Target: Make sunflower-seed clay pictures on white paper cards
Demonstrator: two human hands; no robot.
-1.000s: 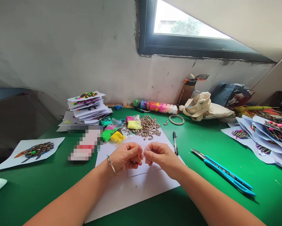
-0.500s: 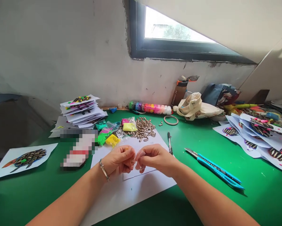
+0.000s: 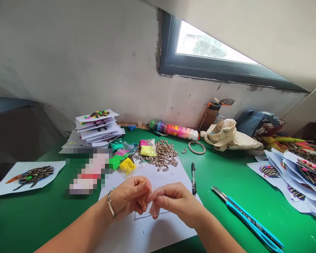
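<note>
While my left hand [image 3: 133, 196] is closed on a small orange lump [image 3: 142, 200], thumb pressed over it, my right hand [image 3: 176, 203] pinches clear plastic [image 3: 155, 209] between thumb and fingers just beside it. The lump looks like clay, though my fingers hide most of it, and I can't tell whether the plastic joins it. Both hands are above a white sheet [image 3: 126, 237] on the green table [image 3: 218, 168], fingertips close together. Beyond them lie a yellow packet [image 3: 127, 166], a green packet [image 3: 118, 160] and a heap of striped seeds [image 3: 165, 154]. A pen [image 3: 193, 177] lies by the sheet's right edge, and a blue cutter [image 3: 249, 218], blade out, rests farther right on the table.
</note>
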